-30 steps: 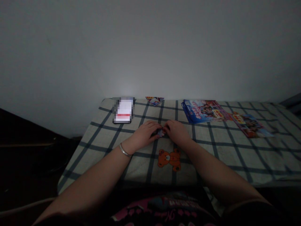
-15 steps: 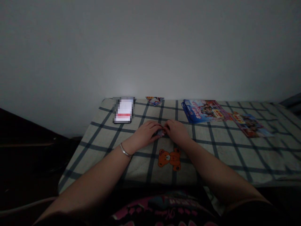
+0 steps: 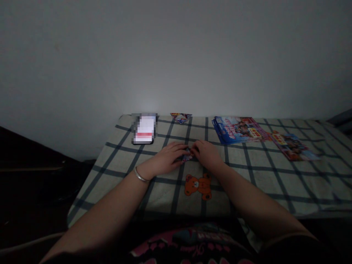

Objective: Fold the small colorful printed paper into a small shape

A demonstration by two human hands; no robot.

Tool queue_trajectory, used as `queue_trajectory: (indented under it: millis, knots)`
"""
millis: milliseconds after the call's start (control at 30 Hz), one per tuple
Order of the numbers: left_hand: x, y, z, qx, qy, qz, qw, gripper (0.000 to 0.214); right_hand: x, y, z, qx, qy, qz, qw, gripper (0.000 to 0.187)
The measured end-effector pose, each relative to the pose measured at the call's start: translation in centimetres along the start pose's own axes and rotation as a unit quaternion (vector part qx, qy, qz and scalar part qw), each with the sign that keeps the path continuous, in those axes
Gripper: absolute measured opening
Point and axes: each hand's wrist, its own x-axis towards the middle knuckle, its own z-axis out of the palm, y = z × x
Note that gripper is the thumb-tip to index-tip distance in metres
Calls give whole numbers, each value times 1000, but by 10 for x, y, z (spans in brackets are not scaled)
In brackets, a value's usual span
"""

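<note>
A small piece of folded printed paper [image 3: 187,157] lies on the checked cloth between my hands, partly covered by the fingers. My left hand [image 3: 169,157], with a silver bangle at its wrist, grips the paper's left side; its fingertips rest over it and the thumb sits near its lower edge. My right hand [image 3: 205,153] is closed, pinching the paper's right edge with thumb and forefinger. Just below the hands is an orange teddy bear figure [image 3: 198,186], flat on the cloth.
A phone [image 3: 145,129] with a lit screen lies at the back left. A folded paper triangle [image 3: 180,117] is against the wall. Colourful printed booklets [image 3: 238,129] are stacked at the back right, with another printed sheet [image 3: 294,145] beside them. The checked tablecloth [image 3: 115,183] covers the table.
My left hand has shifted slightly left and its fingers have straightened, showing more of the folded paper. My right hand has barely moved.
</note>
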Motion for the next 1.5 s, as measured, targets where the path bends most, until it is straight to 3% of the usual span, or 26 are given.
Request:
queue_trajectory:
  millis: [333, 800, 1000, 1233, 1500]
  knots:
    - [8, 22, 4, 103, 27, -32, 994, 23, 0, 0, 0, -8, -3, 8, 1000, 12]
    - [12, 34, 5, 224, -22, -20, 974, 30, 0, 2, 2, 17, 20, 6, 1000, 11]
    - [13, 27, 3, 228, -2, -40, 973, 21, -2, 8, 1, 60, 35, -3, 998, 9]
    - [11, 14, 5, 207, 25, -41, 977, 25, -13, 10, -2, 79, 48, -103, 990, 12]
    - [10, 18, 1, 206, -19, -47, 977, 34, -8, 12, 2, 82, 56, -97, 990, 10]
